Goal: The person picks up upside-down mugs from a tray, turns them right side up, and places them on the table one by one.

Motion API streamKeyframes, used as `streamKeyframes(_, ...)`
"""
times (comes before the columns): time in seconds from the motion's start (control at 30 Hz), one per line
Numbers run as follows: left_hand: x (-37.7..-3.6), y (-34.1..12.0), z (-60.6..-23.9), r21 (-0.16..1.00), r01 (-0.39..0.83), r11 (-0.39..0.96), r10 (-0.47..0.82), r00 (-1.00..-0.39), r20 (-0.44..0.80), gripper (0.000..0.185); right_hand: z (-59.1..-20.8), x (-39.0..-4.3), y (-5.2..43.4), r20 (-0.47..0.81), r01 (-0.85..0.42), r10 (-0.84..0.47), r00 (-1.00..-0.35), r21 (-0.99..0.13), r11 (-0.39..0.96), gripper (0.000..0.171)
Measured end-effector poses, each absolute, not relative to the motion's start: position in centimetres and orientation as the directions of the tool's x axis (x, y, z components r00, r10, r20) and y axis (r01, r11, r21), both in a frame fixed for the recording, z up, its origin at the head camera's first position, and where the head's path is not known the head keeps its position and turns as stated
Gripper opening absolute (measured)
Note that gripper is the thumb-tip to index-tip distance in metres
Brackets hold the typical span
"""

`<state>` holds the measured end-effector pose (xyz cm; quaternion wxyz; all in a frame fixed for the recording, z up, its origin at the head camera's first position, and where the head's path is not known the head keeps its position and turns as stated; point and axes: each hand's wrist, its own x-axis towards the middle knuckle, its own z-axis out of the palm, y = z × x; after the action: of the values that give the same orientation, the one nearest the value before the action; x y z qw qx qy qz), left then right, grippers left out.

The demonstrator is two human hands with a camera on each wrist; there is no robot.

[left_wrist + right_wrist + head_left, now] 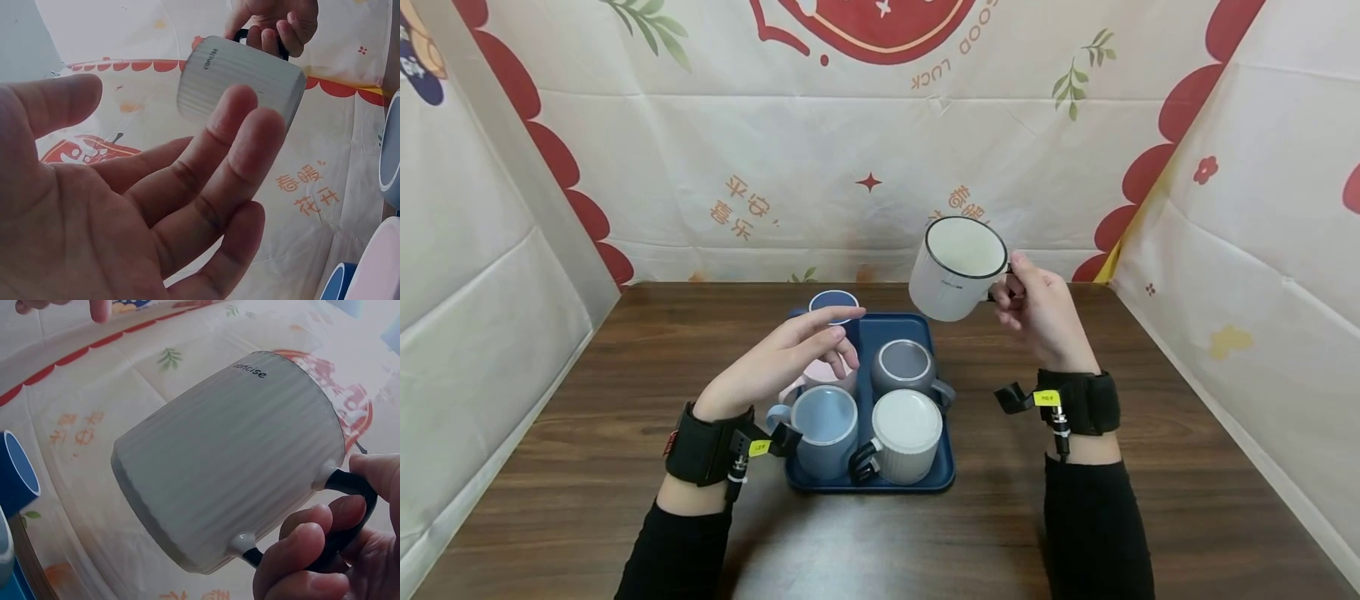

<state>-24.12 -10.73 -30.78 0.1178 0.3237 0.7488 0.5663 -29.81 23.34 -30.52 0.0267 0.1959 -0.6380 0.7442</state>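
My right hand [1045,312] grips the black handle of a white mug [955,283] with a dark rim, held up over the back right of a blue tray [891,327]. In the right wrist view the mug's ribbed side [231,469] shows the word "concise", and the fingers curl through the handle. My left hand [782,350] hovers with loosely extended fingers and holds nothing. Beneath it are a dark blue mug [833,297] at the tray's back left and a pink mug [833,375], both partly hidden by the hand.
Also on the tray stand a light blue mug [826,429] at front left, an upside-down grey mug [904,367] and an upside-down white mug [908,433] with a black handle. The brown wooden table [587,433] meets printed cloth walls [820,208] at the back and sides.
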Motion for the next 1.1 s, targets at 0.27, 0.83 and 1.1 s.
streamKeyframes(0.27,-24.5,-11.2,-31.0,0.913,0.386,0.13,0.628,-0.745,0.225,0.045,-31.0,-30.6,25.4,0.299,-0.27,-0.105,-0.949,-0.936,-0.226,0.047)
streamKeyframes(0.83,-24.7,-11.8,-30.8,0.902,0.403,0.153,0.623,-0.748,0.228,0.043,-34.9,-33.5,29.2,-0.036,0.012,0.134,-0.99,-0.984,-0.175,0.05)
streamKeyframes(1.1,-24.6,-11.9,-30.6,0.894,0.415,0.167,0.62,-0.749,0.233,0.043,-37.0,-34.8,29.7,-0.155,0.132,0.165,-0.974,-0.981,-0.141,0.049)
